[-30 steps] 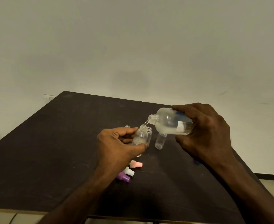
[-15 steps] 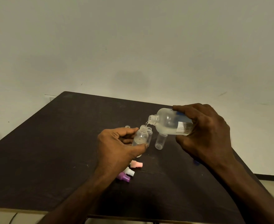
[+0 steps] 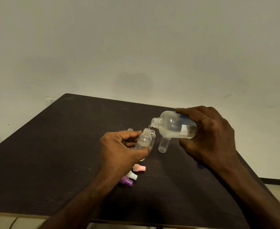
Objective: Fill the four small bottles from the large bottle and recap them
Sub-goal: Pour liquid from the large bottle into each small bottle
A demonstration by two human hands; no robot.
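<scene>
Above dark table (image 3: 56,146), centre: right hand (image 3: 208,138) wrapped around large bottle (image 3: 172,128), long axis near horizontal, neck pointing left, thin stream running. Left hand (image 3: 119,149) pinches small bottle (image 3: 144,139), upright, mouth up. Both judged light, thin plastic, slippery if wet; grip mid-body.
</scene>
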